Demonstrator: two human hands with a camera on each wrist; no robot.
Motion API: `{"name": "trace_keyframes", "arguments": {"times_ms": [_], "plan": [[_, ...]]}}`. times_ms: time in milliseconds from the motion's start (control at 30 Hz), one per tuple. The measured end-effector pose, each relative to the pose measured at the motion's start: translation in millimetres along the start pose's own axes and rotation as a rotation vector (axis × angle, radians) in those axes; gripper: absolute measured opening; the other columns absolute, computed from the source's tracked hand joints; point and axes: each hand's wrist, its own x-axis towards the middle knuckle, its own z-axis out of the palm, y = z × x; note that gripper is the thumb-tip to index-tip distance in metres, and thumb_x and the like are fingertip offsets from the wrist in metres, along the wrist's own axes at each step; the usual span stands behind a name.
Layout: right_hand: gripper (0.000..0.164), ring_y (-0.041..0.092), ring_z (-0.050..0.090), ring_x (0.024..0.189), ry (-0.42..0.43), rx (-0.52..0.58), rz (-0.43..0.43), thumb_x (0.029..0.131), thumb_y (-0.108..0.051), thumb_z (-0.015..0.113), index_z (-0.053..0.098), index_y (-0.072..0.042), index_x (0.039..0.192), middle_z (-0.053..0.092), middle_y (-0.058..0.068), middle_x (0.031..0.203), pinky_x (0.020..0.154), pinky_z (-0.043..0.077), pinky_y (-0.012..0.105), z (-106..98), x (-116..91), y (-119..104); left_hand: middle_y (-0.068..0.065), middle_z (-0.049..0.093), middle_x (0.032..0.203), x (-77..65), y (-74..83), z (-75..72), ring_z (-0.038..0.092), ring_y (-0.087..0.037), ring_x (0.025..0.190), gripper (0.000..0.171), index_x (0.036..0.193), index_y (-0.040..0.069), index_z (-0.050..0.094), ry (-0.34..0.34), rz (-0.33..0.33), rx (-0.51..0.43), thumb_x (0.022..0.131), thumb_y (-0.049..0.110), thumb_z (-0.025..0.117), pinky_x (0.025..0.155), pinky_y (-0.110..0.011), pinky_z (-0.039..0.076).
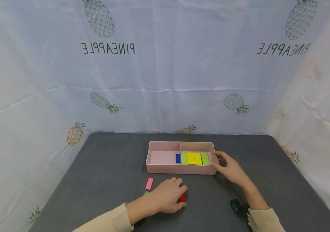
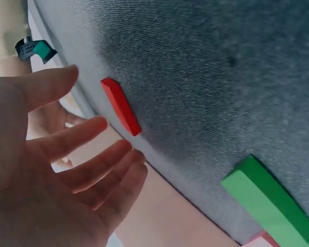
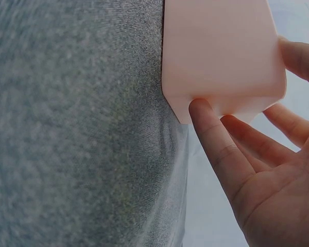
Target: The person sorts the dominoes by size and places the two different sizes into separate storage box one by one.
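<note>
A two-part pink box point(image 1: 168, 169) stands on the dark table, its right end held by my right hand point(image 1: 231, 168). In the right wrist view, that hand's fingertips point(image 3: 202, 109) press the box's end wall, with the thumb at its upper edge. My left hand point(image 1: 168, 195) hovers over a red block point(image 2: 121, 107), fingers loosely bent and apart from it. Nearby on the table lie a green block point(image 2: 268, 203) and a pink block point(image 1: 149, 183). A blue block point(image 1: 178, 158) sits in the box's left compartment; yellow blocks point(image 1: 194, 158) and light green blocks point(image 1: 184, 158) fill part of the right one.
The grey-black table point(image 1: 110, 154) has rounded far corners. Behind it and on both sides hangs a pale cloth point(image 1: 165, 64) printed with pineapples. A black strap device point(image 1: 238, 207) is on the right wrist.
</note>
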Motion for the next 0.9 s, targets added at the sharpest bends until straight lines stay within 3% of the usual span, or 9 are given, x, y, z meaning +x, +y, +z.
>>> {"name": "trace_keyframes", "arguments": {"times_ms": [233,500,900], "plan": [[0.070,0.046,0.051,0.128,0.002,0.005,-0.009,0.098,-0.044,0.067,0.042,-0.005,0.151,0.045,0.024,0.150,0.090,0.053,0.057,-0.4,-0.5,0.0,0.006,0.058,0.104,4.8,3.5,2.7,0.046,-0.008,0.085,0.038,0.120,0.021,0.069,-0.018,0.004,0.033,0.091,0.045,0.074,0.074,-0.022,0.044],[0.068,0.046,0.053,0.126,0.008,0.006,-0.025,0.098,-0.042,0.067,0.043,-0.006,0.150,0.045,0.025,0.150,0.089,0.053,0.056,1.1,-1.2,0.1,0.005,0.058,0.101,6.8,3.8,3.3,0.047,-0.008,0.085,0.032,0.118,0.021,0.072,-0.035,-0.014,0.003,0.089,0.034,0.079,0.078,-0.021,0.047],[0.070,0.045,0.053,0.126,0.008,0.006,-0.016,0.098,-0.043,0.067,0.042,-0.005,0.151,0.045,0.024,0.150,0.090,0.053,0.056,1.0,-1.5,0.5,0.008,0.057,0.097,1.1,-4.5,-3.5,0.047,-0.008,0.083,0.031,0.114,0.023,0.073,-0.010,-0.036,-0.026,0.085,0.033,0.080,0.083,-0.023,0.049]]}}
